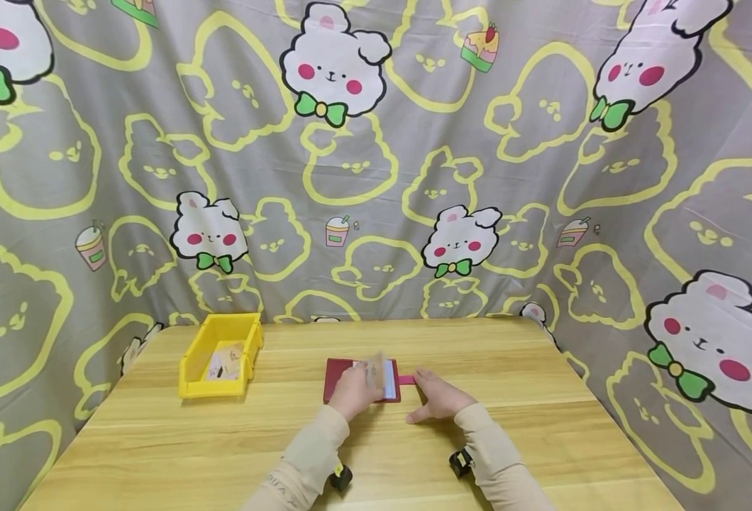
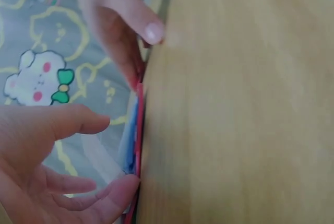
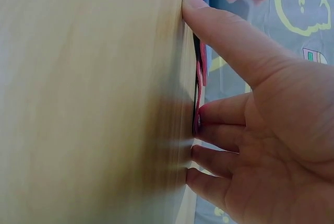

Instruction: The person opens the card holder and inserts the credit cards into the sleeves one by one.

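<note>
A red card wallet [image 1: 338, 372] lies spread on the table, with clear sleeves and a pale blue page [image 1: 389, 380] at its right side. A blurred brownish leaf [image 1: 376, 370] stands up from it beside my left hand [image 1: 353, 392]. In the left wrist view, a gap shows between the thumb and fingers of my left hand [image 2: 68, 166], with a clear sleeve [image 2: 99, 156] behind; a fingertip touches the wallet's edge. My right hand [image 1: 443, 397] rests fingertips on the pink strap [image 1: 407, 380] and the table, its thumb spread toward me.
A yellow bin [image 1: 187, 383] holding a few flat card-like pieces [image 1: 225, 360] stands at the table's left. A patterned grey curtain [image 1: 363, 284] hangs behind the wooden table [image 1: 191, 454]. Each wrist carries a small black camera.
</note>
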A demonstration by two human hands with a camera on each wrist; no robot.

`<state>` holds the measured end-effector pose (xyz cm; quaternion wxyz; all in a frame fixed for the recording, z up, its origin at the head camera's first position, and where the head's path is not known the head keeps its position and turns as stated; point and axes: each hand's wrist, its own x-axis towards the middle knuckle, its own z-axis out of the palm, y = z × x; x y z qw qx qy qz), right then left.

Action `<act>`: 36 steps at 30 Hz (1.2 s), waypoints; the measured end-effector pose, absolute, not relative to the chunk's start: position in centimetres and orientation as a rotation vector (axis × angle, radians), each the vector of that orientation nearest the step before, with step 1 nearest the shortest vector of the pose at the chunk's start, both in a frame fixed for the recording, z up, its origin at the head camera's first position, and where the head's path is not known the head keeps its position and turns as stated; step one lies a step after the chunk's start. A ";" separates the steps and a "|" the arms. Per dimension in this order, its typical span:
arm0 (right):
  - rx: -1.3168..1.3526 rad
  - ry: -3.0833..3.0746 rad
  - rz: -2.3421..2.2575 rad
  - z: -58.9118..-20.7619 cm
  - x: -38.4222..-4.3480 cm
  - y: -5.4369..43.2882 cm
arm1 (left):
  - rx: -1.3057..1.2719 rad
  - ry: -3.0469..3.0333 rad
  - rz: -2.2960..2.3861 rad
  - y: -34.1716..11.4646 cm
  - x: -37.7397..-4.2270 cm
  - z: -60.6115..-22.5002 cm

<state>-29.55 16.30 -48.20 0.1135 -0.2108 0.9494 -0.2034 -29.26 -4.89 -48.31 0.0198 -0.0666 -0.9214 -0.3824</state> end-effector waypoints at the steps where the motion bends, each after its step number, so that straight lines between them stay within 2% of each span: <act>1: -0.621 2.787 -0.601 -48.2 -29.5 16.3 | -0.202 -2.855 -1.230 -5.1 -29.3 -48.2; 12: -0.631 2.806 -0.601 -48.1 -29.3 16.1 | -0.053 -2.533 -2.188 -9.3 -29.2 -48.9; 17: -0.628 2.806 -0.599 -48.1 -29.3 16.0 | 0.021 -2.407 -2.444 -12.6 -28.7 -49.0; 25: -0.615 2.795 -0.605 -48.1 -29.4 16.2 | 0.010 -2.438 -2.488 -18.2 -27.8 -47.9; 32: -0.603 2.792 -0.598 -48.0 -29.4 16.2 | -0.088 -2.607 -2.280 -22.8 -27.0 -43.8; 36: -0.598 2.785 -0.604 -48.1 -29.4 16.1 | -0.059 -2.658 -2.136 -25.3 -27.1 -41.4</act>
